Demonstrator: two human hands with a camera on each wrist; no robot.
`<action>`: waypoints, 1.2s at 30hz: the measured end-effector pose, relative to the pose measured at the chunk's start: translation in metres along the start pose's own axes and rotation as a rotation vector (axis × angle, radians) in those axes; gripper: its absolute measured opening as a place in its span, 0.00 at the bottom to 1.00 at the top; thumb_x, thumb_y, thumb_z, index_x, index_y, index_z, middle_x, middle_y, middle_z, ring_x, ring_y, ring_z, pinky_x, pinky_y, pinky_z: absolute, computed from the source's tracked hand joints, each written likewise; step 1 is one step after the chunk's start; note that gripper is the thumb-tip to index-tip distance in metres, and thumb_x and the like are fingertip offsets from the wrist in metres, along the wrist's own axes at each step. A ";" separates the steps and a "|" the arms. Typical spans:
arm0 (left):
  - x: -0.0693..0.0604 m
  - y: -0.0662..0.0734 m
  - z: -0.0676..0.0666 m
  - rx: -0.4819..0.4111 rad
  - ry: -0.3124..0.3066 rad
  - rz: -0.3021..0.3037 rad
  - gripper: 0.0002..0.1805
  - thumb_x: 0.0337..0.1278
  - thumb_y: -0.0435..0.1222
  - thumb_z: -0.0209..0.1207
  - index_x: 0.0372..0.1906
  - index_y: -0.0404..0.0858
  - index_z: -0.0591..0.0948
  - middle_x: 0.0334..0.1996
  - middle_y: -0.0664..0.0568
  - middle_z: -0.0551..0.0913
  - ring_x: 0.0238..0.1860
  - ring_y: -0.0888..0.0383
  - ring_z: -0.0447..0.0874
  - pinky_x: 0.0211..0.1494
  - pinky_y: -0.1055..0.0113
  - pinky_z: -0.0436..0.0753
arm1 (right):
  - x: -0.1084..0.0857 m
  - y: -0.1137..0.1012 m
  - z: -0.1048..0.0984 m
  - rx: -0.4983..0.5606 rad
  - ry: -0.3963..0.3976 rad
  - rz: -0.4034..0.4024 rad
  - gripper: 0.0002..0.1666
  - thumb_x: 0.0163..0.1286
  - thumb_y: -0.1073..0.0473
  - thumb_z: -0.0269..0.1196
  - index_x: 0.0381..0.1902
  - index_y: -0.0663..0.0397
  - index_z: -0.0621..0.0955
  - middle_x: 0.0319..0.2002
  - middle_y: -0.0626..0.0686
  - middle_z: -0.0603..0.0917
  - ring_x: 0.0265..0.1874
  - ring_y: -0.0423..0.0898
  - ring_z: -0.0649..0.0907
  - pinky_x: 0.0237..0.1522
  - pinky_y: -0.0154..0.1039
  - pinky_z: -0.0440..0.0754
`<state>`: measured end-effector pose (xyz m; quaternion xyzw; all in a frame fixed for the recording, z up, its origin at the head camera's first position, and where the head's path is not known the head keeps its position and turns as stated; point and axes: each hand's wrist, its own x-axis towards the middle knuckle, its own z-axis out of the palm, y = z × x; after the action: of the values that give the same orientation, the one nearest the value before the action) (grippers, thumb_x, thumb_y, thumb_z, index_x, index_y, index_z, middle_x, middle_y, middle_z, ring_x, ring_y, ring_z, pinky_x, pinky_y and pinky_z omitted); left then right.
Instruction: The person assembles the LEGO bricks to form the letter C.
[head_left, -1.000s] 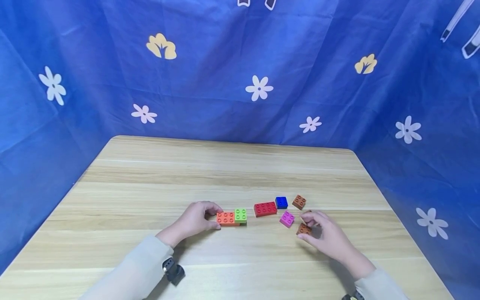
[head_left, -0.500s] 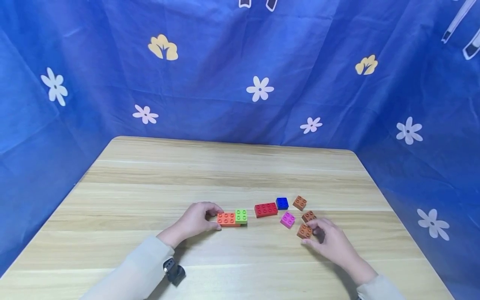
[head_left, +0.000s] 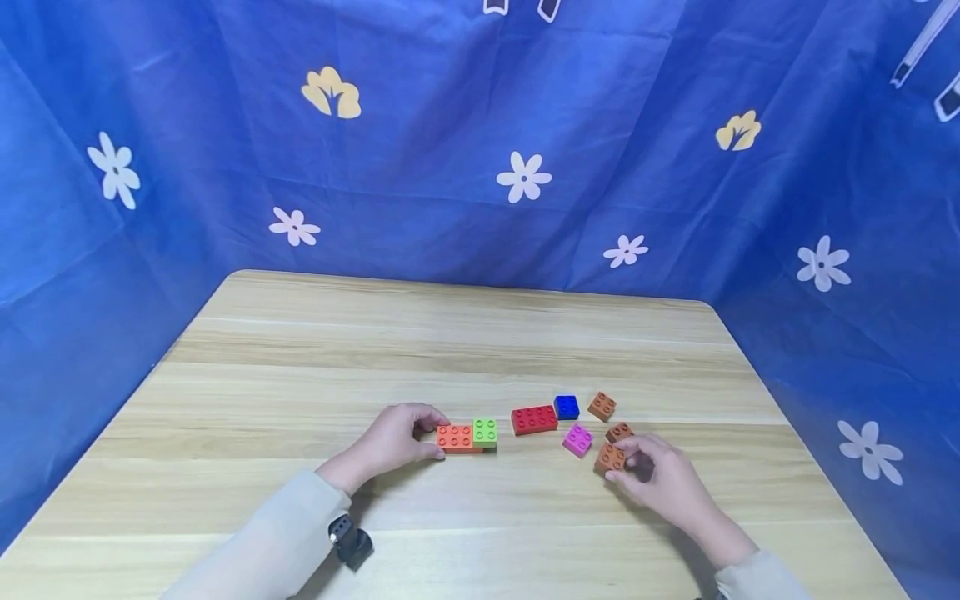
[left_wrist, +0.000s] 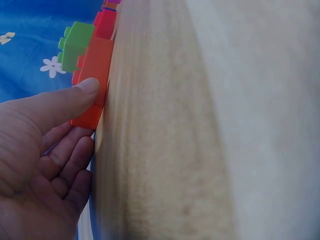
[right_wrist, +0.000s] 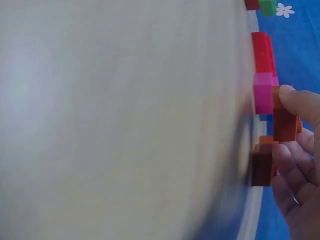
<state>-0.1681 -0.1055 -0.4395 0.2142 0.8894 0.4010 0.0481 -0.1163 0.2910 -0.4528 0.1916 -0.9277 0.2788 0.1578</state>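
My left hand (head_left: pixel 393 442) pinches the left end of an orange brick (head_left: pixel 453 438), with a green brick (head_left: pixel 485 431) stacked on its right end. In the left wrist view the thumb lies on the side of the orange brick (left_wrist: pixel 98 65). On the right, my right hand (head_left: pixel 670 483) pinches a brown brick (head_left: pixel 610 459) between thumb and fingers. That brown brick (right_wrist: pixel 284 115) appears raised off the table in the right wrist view. Just behind it a second brown brick (head_left: pixel 619 432) lies on the table, close to the fingertips.
A red brick (head_left: pixel 534 420) touches or nearly touches a blue brick (head_left: pixel 567 407) in the middle of the table (head_left: pixel 420 350). A pink brick (head_left: pixel 577 440) and a third brown brick (head_left: pixel 602 406) lie left of and behind the right hand. Blue cloth (head_left: pixel 420 217) hangs around the table.
My right hand first shifted slightly right and uncovered the second brown brick; the nearest brown brick is now gripped and looks lifted. The left hand keeps its hold on the orange brick.
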 end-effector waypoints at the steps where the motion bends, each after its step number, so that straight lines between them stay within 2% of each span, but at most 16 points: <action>1: 0.000 0.000 0.000 0.001 0.001 -0.001 0.20 0.34 0.33 0.75 0.40 0.38 0.84 0.32 0.58 0.81 0.37 0.58 0.78 0.46 0.59 0.78 | 0.002 -0.001 0.000 -0.001 0.006 -0.009 0.22 0.43 0.58 0.78 0.37 0.51 0.82 0.29 0.37 0.76 0.28 0.35 0.77 0.34 0.36 0.82; 5: 0.000 -0.001 0.000 0.003 0.003 -0.002 0.20 0.34 0.33 0.75 0.40 0.38 0.84 0.32 0.58 0.81 0.37 0.58 0.78 0.46 0.59 0.78 | 0.012 -0.008 0.001 0.037 0.032 -0.042 0.23 0.44 0.59 0.78 0.40 0.51 0.82 0.30 0.37 0.77 0.29 0.37 0.79 0.36 0.36 0.83; 12: -0.001 -0.001 0.000 -0.005 0.004 -0.003 0.20 0.34 0.33 0.75 0.39 0.38 0.84 0.32 0.58 0.81 0.36 0.58 0.78 0.46 0.59 0.78 | 0.033 -0.026 0.012 0.131 0.062 -0.114 0.23 0.46 0.58 0.77 0.42 0.51 0.83 0.31 0.39 0.79 0.28 0.44 0.81 0.32 0.39 0.83; 19: 0.000 -0.002 0.000 -0.001 0.003 -0.008 0.20 0.34 0.33 0.75 0.40 0.38 0.84 0.33 0.58 0.81 0.37 0.59 0.78 0.46 0.59 0.78 | 0.058 -0.056 0.026 0.184 0.005 -0.108 0.24 0.49 0.54 0.76 0.45 0.52 0.83 0.37 0.42 0.82 0.31 0.43 0.82 0.35 0.41 0.82; 23: 0.000 -0.002 0.001 0.003 0.001 -0.005 0.21 0.34 0.34 0.75 0.40 0.38 0.83 0.33 0.58 0.82 0.37 0.59 0.78 0.46 0.59 0.78 | 0.071 -0.069 0.036 0.187 -0.018 -0.124 0.25 0.49 0.53 0.76 0.45 0.51 0.83 0.38 0.42 0.82 0.32 0.42 0.82 0.33 0.41 0.82; 31: -0.001 -0.001 0.000 -0.001 -0.001 0.003 0.21 0.34 0.33 0.75 0.41 0.37 0.83 0.34 0.57 0.83 0.37 0.58 0.79 0.46 0.59 0.79 | 0.091 -0.089 0.055 0.207 -0.078 -0.210 0.24 0.53 0.50 0.74 0.47 0.50 0.83 0.39 0.40 0.82 0.36 0.40 0.81 0.42 0.36 0.80; 36: -0.001 -0.001 0.000 0.005 -0.002 0.009 0.21 0.34 0.33 0.75 0.40 0.37 0.83 0.34 0.57 0.83 0.37 0.57 0.79 0.46 0.59 0.79 | 0.099 -0.100 0.067 0.235 -0.132 -0.245 0.24 0.56 0.48 0.72 0.49 0.50 0.82 0.40 0.41 0.81 0.35 0.46 0.81 0.38 0.38 0.81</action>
<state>-0.1673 -0.1063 -0.4404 0.2188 0.8893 0.3990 0.0466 -0.1711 0.1489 -0.4204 0.3381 -0.8668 0.3510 0.1058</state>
